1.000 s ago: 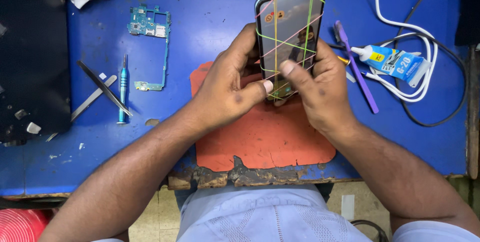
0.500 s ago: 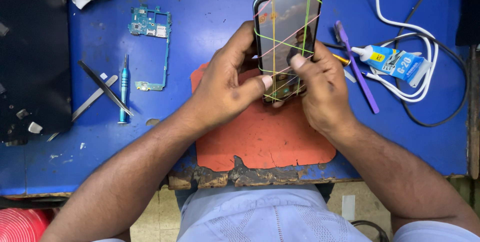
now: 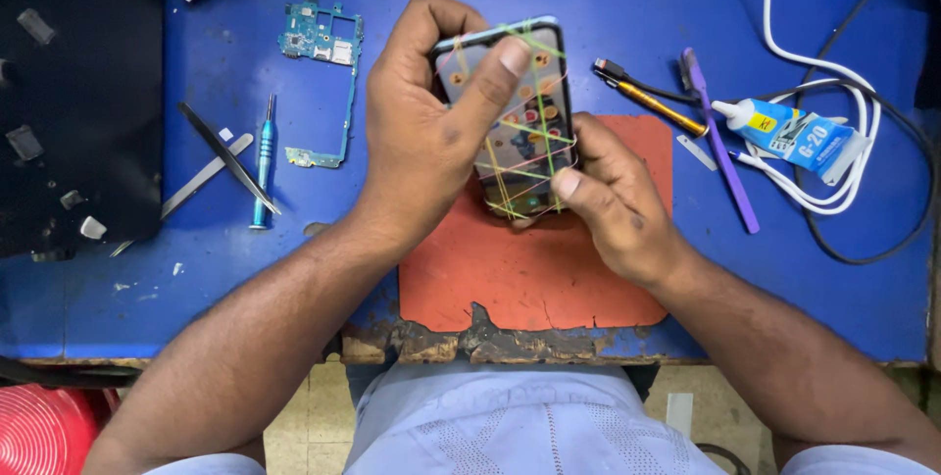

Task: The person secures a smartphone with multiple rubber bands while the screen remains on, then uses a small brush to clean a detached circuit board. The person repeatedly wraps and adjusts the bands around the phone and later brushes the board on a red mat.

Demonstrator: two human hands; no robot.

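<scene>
A dark smartphone (image 3: 524,132) wrapped in several coloured rubber bands is held upright above the blue table. My left hand (image 3: 421,132) grips its left side and upper end, thumb pressed across the glass near the top. My right hand (image 3: 613,196) holds the lower right corner, thumb on the screen's bottom edge. Under both hands lies an orange work mat (image 3: 534,274) with a ragged front edge.
A green circuit board (image 3: 323,63), a blue screwdriver (image 3: 263,161) and tweezers (image 3: 221,156) lie left. A purple pry tool (image 3: 720,142), a yellow-tipped tool (image 3: 652,98), a glue tube (image 3: 794,137) and white cable (image 3: 843,93) lie right. A black tray (image 3: 78,93) sits far left.
The phone has shifted left and slightly lower. My left hand moved up over its top end with the thumb now across the glass; my right hand slid down to the lower corner.
</scene>
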